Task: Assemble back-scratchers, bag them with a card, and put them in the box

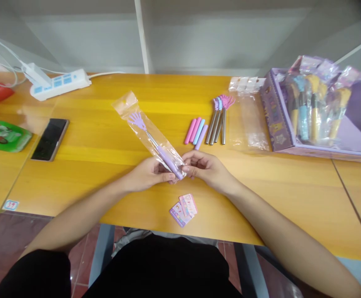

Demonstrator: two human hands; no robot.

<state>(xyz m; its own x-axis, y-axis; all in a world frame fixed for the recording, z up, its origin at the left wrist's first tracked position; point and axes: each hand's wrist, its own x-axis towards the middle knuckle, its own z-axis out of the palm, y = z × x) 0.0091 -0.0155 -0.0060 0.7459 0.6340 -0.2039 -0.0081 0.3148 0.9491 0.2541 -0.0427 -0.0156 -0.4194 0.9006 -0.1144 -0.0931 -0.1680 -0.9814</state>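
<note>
A purple back scratcher (155,142) with a hand-shaped head sits inside a clear plastic sleeve (127,103) that slants up and left over the yellow table (106,145). My left hand (147,174) and my right hand (206,167) pinch the sleeve's near end from either side, around the scratcher's purple handle. Both hands have their fingers closed on it. Beyond my right hand lie several loose coloured handles (196,131) and three metal scratcher stems (219,120). Small printed cards (184,209) lie near the table's front edge.
A purple box (276,120) of bagged scratchers stands at the right, with empty clear sleeves (251,120) beside it. A black phone (50,138), a white power strip (59,85) and a green packet (0,134) lie at the left.
</note>
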